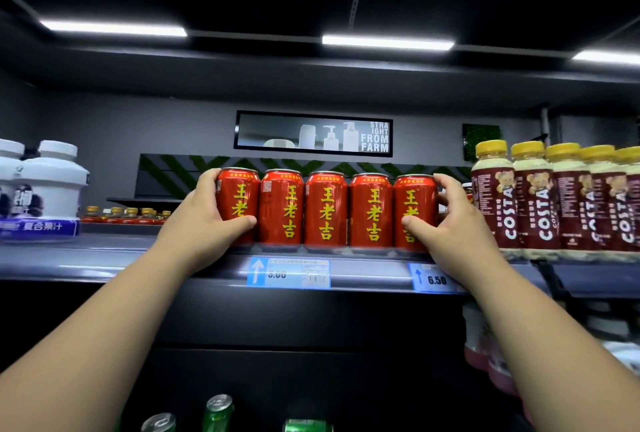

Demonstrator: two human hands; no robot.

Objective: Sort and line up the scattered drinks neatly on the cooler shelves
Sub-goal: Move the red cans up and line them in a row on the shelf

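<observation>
The upper cooler shelf (104, 255) runs across the whole view, its front edge carrying two blue price tags (289, 274). The widest open stretch is on the left, a bare run of shelf between the white bottles (52, 185) at the far left and the cans in the middle. On the right there is little room. A row of yellow-capped Costa bottles (540, 199) stands shoulder to shoulder near the front edge, and only a narrow gap, filled by the right hand's fingers, separates it from the cans.

Five red cans (325, 209) stand upright in a straight row at the shelf's front edge, side by side and touching or nearly so, labels facing out. Below, on a darker level, the tops of green cans and a green bottle (218, 411) show at the bottom edge, and pinkish bottles (481, 345) sit blurred at the lower right.

The left hand (211, 220) grips the leftmost can (242, 189), fingers curled round its outer side and thumb across its lower front. The right hand (450, 223) mirrors it on the rightmost can (415, 199), fingers wrapped behind its outer side and thumb pressed on the front, so the row is bracketed between both hands.
</observation>
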